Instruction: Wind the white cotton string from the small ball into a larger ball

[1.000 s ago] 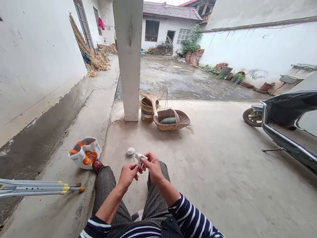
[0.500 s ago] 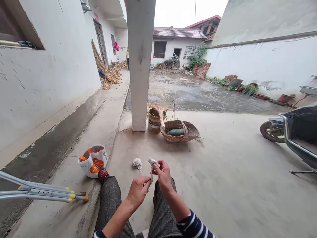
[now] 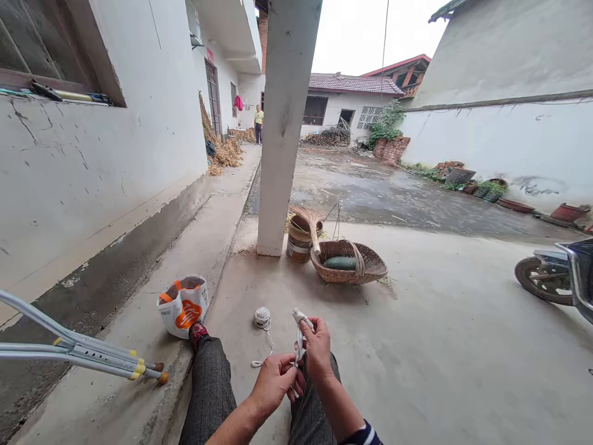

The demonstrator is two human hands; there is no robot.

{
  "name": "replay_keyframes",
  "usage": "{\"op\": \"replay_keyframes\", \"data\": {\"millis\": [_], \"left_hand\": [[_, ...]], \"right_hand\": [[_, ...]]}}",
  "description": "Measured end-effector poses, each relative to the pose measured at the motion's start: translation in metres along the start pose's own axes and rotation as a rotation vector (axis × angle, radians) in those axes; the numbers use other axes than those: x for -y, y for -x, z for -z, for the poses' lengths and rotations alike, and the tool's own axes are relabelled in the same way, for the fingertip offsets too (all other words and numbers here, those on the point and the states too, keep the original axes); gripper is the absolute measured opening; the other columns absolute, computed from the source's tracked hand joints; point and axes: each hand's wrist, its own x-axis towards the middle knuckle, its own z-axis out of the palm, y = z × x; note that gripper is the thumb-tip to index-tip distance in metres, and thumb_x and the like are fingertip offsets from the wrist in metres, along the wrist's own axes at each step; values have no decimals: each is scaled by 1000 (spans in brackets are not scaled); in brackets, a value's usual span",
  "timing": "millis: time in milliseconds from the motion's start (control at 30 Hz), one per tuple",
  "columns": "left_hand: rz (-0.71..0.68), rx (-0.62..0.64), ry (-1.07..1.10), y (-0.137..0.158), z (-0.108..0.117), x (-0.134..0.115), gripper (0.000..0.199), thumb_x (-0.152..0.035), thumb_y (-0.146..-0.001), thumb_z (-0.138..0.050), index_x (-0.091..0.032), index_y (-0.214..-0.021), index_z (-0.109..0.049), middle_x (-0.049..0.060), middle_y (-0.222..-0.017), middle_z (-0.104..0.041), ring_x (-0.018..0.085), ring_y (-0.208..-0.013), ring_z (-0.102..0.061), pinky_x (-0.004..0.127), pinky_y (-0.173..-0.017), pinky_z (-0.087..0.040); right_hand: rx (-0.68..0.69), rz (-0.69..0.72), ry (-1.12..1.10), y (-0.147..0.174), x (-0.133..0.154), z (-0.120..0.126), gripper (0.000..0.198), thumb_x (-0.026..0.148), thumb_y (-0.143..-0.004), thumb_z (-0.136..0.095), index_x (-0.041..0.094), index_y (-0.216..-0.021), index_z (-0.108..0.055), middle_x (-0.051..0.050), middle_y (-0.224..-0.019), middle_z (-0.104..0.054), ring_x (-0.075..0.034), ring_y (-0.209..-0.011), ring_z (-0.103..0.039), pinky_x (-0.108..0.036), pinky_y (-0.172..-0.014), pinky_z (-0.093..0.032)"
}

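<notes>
My right hand (image 3: 317, 350) pinches a length of white cord (image 3: 299, 339) just below its knotted, bulky upper end. Lower down, the fingers of my left hand (image 3: 274, 382) are closed on the same cord, below and to the left of the right hand. Part of the cord is hidden by the fingers. On the concrete beyond my hands sits a ball of white string (image 3: 262, 317), its loose strand trailing down toward the left hand. Both hands are above my knees.
A wicker basket (image 3: 370, 272) holding a green gourd stands ahead, beside a bucket (image 3: 296, 250) and a straw broom (image 3: 309, 217) by the pillar (image 3: 285, 123). Left are a white bag (image 3: 169, 321) and crutches (image 3: 102, 361). A motorbike (image 3: 549, 275) stands right. One person (image 3: 258, 123) is far back.
The view has swung left and tilted up slightly. My left hand has shifted lower along the cord, and more of the ball's trailing strand shows. My right hand keeps its pinch near the knot.
</notes>
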Motion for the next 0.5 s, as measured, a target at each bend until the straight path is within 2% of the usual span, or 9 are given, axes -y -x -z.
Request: {"op": "replay_keyframes", "data": {"millis": [167,333,400,500], "left_hand": [[13,-53,-110,-2,9,16,33,-47,-75,-58,-17,-87,-62,2,-63,-64,15,-50,-59,22,-41,-38],[-75,-190,-324,-1,20,19,27,-40,-80,-54,-17,-74,-66,5,-77,-68,13,-51,-55,24,-45,-40],[-82,-238,-326,0,23,15,24,-37,-78,-55,-17,-71,-66,5,-78,-69,13,-51,-55,26,-50,-43],[-113,-234,-244,1,24,9,22,-35,-75,-57,-17,-64,-64,4,-67,-66,15,-59,-59,27,-61,-47]], "right_hand": [[-14,35,-11,1,5,-3,61,68,-53,-87,21,-76,-57,5,-67,-55,-11,-52,-51,-24,-42,-49],[91,-29,-64,8,7,-7,61,67,-50,-90,20,-74,-60,4,-65,-53,-11,-57,-49,-25,-49,-51],[149,-50,-79,9,6,-6,59,65,-52,-91,19,-75,-60,4,-65,-53,-10,-57,-48,-24,-50,-49],[203,-98,-115,5,1,-3,57,62,-55,-91,19,-76,-60,4,-67,-55,-10,-58,-49,-23,-52,-48]]}}
